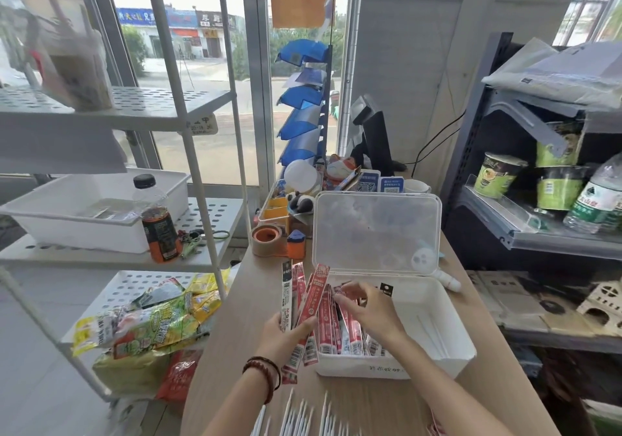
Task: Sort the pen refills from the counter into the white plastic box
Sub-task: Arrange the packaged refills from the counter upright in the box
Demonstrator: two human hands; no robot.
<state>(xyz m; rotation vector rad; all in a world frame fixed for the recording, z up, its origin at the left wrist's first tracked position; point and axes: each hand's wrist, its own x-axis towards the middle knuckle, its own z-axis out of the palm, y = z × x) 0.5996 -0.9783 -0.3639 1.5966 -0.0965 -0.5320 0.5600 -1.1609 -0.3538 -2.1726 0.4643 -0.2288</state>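
The white plastic box point(447, 351) stands on the wooden counter point(235, 351) with its clear lid point(377, 230) propped open behind it. Several red refill packets point(340, 331) stand on end in its left part. My left hand point(286, 333) grips a fan of red and black refill packets point(303, 297) just left of the box. My right hand point(370, 307) reaches over the box, its fingertips pinching the tops of the packets inside. Loose white pen refills point(303, 415) lie on the counter near the bottom edge.
A tape roll point(267, 238) and an orange sharpener point(296, 243) sit behind the box, with a cluttered organiser tray point(279, 205) beyond. A white shelf rack point(188, 166) with a bottle point(156, 223) and snack bags point(148, 321) stands left. A dark shelf point(538, 230) with cup noodles stands right.
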